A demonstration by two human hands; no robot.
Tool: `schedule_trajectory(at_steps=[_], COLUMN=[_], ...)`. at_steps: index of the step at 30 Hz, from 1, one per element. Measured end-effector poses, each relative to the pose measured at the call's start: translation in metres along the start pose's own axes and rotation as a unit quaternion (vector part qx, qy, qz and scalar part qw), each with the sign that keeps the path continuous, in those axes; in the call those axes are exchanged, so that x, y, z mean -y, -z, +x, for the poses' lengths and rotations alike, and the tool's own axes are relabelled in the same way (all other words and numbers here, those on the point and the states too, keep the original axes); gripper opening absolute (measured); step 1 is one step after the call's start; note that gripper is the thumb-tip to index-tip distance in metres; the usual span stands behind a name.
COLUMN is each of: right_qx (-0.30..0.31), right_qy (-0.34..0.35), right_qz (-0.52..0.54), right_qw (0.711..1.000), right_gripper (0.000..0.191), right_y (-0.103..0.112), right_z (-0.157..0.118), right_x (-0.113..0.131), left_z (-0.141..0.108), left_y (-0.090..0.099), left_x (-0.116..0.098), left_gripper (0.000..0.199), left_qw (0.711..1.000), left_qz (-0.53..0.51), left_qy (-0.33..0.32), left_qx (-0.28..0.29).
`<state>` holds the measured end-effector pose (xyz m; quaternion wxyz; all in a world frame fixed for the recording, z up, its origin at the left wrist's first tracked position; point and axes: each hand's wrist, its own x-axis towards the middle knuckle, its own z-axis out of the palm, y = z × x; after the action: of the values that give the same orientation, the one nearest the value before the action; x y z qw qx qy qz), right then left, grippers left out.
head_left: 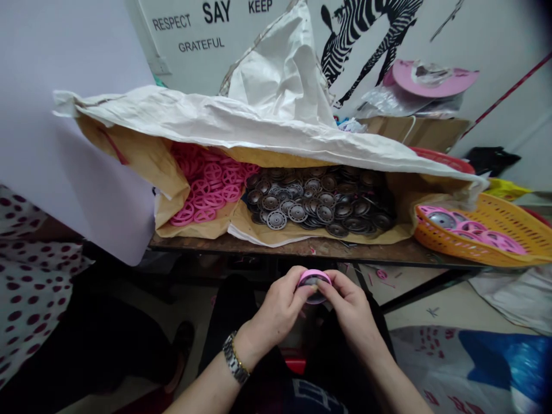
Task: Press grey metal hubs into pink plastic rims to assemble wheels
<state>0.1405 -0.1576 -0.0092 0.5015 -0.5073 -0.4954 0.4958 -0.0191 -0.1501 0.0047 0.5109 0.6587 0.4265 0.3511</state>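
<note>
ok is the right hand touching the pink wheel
Touching: the head view shows the right hand gripping the pink wheel, thumb against its face.

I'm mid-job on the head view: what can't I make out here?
All in the head view:
- Underside of the pink-rimmed piece: turned away, behind the left hand and right hand.
- Lower pink rings and dark discs: buried under those on top.
- Far end of the orange basket: cut off by the right edge.
- Floor scraps: too small to identify.
</note>
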Motion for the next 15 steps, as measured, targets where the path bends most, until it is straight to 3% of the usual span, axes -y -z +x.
schedule_trajectory(at_steps=[2, 5, 10, 12, 15], right_qx=[0.005, 0.023, -0.024, -0.053, -0.15], right_qy=[-0.017, -0.022, -0.02, -0.01, 0.058], right_qz=[0.024, 0.022, 0.014, -0.018, -0.106], right_qw=[1.0, 0.999, 0.999, 0.998, 0.981], right_gripper=[0.03, 0.029, 0.028, 0.03, 0.032], right_y=[0.003, 0.003, 0.006, 0.019, 0.056], right_z=[0.002, 0.002, -0.01, -0.015, -0.015], right_x=[-0.001, -0.004, -0.01, -0.01, -0.006], left_z=[0.001, 0.0, -0.001, -0.001, 0.0], left_y=[0.001, -0.002, -0.014, -0.017, -0.008], left_x=[-0.001, 0.003, 0.004, -0.003, -0.02], left_gripper=[0.024, 0.029, 0.033, 0.044, 0.05], left_qw=[1.0, 0.999, 0.999, 0.995, 0.977], left_qz=[-0.006, -0.017, 0.038, 0.079, 0.168], left_qy=[0.016, 0.031, -0.026, -0.062, -0.131], left_qx=[0.026, 0.021, 0.0, 0.002, 0.012])
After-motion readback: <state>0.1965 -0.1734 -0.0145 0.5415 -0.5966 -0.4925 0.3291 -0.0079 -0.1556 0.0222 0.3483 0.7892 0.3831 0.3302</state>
